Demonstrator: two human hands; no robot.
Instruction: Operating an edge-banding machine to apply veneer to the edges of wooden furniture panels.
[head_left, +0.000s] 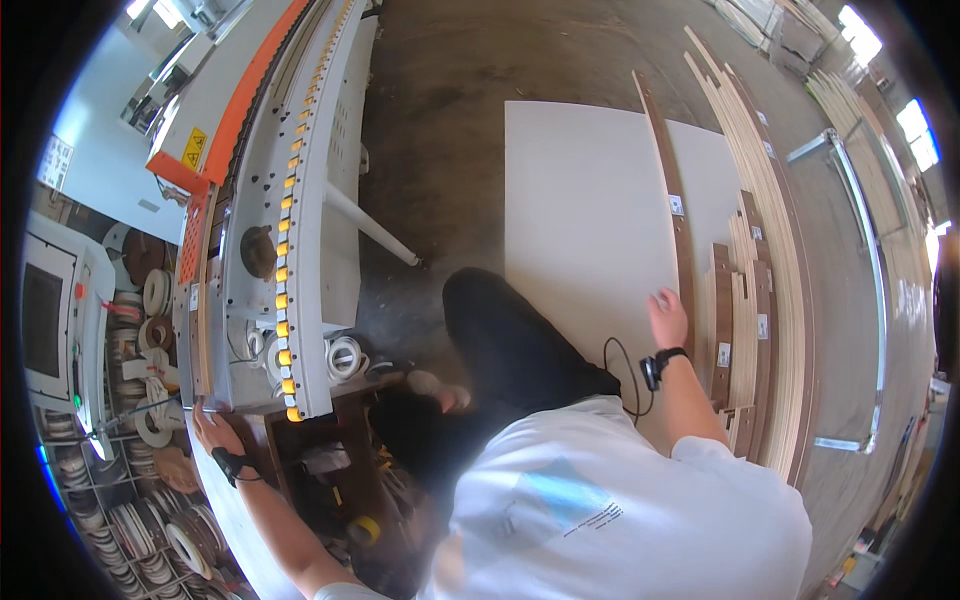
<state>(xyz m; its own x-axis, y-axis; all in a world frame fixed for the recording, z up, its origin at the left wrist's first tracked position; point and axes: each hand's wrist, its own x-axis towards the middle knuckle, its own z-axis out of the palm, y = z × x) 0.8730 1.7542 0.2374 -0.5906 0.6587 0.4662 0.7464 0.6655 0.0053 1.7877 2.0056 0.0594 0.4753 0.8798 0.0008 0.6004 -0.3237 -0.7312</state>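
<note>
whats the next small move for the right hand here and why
Probably close the right hand on the long dark brown strip and lift its near end. That hand is open, fingers spread, at the strip's edge beside the stack of wooden strips, gripping nothing. The left hand rests at the near end of the grey machine, as if bracing there.

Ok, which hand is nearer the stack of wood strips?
Right. The right hand is on the white board, just beside the wood strips. The left hand is far across, at the end of the machine.
</note>
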